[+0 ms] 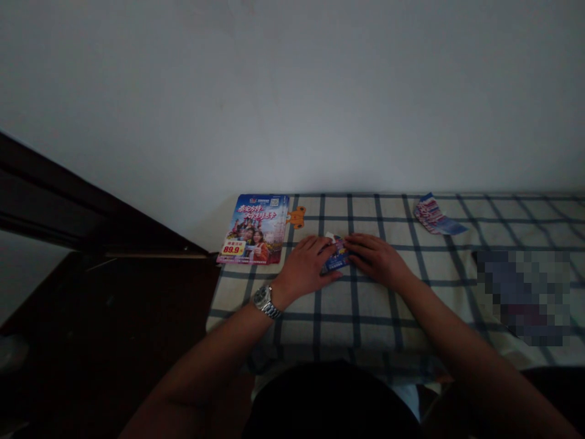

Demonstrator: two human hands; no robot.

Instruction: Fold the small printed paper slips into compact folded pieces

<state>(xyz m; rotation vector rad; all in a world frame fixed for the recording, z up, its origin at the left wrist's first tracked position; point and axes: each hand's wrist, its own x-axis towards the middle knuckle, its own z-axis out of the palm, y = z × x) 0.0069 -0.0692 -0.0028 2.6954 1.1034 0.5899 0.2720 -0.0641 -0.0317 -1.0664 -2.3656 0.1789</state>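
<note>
Both hands close in on one small leaflet (337, 258) from opposite sides: the left hand (309, 263) covers its left part, and the right hand (375, 259) lays its fingers over its right edge. Whether either thumb pinches the paper from below cannot be told, since the undersides of the hands are hidden. The leaflet is mostly blue, with a pale patch at its far-left corner, and lies between the far and near edges of the checked cloth (370, 317), closer to the left edge than the right end of what shows.

A watch (266, 302) with a metal band circles the left wrist.

At the cloth's far-left corner is a stack (249, 230) of larger printed leaflets, slightly spread at the right; the top one shows a QR code, people and "89.9". Just beside the stack's right side, near the far edge, lies an orange cutout (297, 217). Further right along that edge sits a fanned bundle (434, 216) of pink, white and blue paper, well apart from the right hand. Toward the right of the cloth, a dark item (525, 299) is blurred into blocks. Behind the far edge rises a plain wall (292, 97); dark floor (150, 341) shows past the left edge.
</note>
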